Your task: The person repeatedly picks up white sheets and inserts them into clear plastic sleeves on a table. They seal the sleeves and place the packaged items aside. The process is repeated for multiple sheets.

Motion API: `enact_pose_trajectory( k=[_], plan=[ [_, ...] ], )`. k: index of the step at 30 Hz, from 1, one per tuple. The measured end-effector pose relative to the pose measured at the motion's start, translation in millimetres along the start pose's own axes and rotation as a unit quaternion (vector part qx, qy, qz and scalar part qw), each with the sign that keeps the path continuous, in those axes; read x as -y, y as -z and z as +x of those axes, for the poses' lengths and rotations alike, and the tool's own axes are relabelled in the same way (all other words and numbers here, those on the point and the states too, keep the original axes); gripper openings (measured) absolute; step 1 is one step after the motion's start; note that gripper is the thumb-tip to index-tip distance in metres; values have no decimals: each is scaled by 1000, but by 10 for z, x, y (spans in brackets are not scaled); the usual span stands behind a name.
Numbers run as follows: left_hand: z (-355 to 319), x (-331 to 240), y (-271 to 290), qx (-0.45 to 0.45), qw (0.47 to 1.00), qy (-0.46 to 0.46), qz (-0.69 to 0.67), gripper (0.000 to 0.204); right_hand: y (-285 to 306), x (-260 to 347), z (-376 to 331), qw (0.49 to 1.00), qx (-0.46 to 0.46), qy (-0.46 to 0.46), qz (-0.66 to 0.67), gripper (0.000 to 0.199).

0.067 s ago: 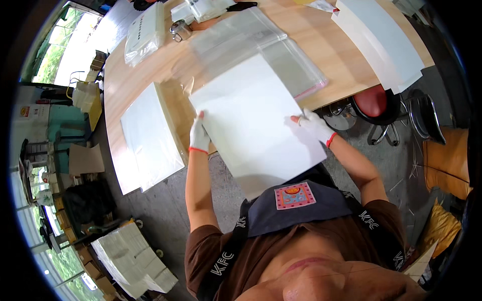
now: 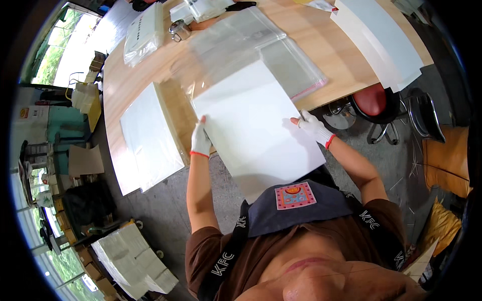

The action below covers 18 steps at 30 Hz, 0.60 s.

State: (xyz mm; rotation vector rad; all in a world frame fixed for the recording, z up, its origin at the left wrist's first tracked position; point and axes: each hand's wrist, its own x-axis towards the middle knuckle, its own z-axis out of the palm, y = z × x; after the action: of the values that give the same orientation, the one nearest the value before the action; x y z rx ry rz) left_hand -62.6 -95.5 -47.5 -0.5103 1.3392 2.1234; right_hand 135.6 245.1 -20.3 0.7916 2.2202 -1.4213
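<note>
White panel (image 2: 256,133), one, opposite edges in the pinch of left hand (image 2: 200,138) and right hand (image 2: 314,128)

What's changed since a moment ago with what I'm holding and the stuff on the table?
The white rectangular sheet has shifted slightly toward your body, your left hand and right hand moving with it. Nothing was taken hold of or let go. The clear plastic sleeves and white stack on the wooden table stayed put.

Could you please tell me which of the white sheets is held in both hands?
The middle white sheet, held at opposite edges by the left hand and right hand; the left white stack and far-right white stack lie on the table, untouched.
</note>
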Motion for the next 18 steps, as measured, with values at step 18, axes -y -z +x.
enact_pose_trajectory(
  k=[18],
  plan=[
    [-421, 289, -220, 30, 996, -74, -25, 20, 37, 273, 702, 952, -162, 10, 261, 55]
  ],
)
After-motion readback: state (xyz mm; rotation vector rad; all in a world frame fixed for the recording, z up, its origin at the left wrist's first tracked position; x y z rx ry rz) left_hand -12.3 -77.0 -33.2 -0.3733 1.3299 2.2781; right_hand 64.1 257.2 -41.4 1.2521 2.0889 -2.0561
